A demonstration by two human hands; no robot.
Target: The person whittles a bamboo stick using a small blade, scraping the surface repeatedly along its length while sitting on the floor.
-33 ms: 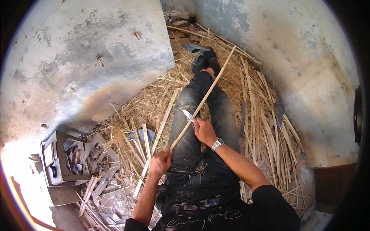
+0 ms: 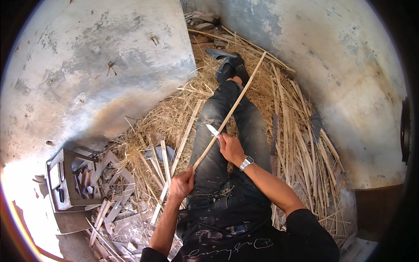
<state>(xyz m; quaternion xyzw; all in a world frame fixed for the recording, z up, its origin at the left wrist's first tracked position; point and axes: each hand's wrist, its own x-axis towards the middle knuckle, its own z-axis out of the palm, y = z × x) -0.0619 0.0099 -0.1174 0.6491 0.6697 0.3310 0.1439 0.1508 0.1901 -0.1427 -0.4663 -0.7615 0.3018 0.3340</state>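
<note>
Two hands work one long bamboo strip (image 2: 229, 114) that lies slantwise over the seated person's legs. Nearest, at seven o'clock, the left hand (image 2: 181, 184) is closed around the strip's lower end. Further along, the right hand (image 2: 230, 148) is wrapped on a knife (image 2: 212, 129), its blade laid against the strip. Beyond, toward one o'clock, the strip runs out past the dark shoes (image 2: 227, 61). It looks light, stiff yet springy, likely splintery at the edges; the lower end seems the safest hold. Straw and cut slats (image 2: 301, 144) lie around.
</note>
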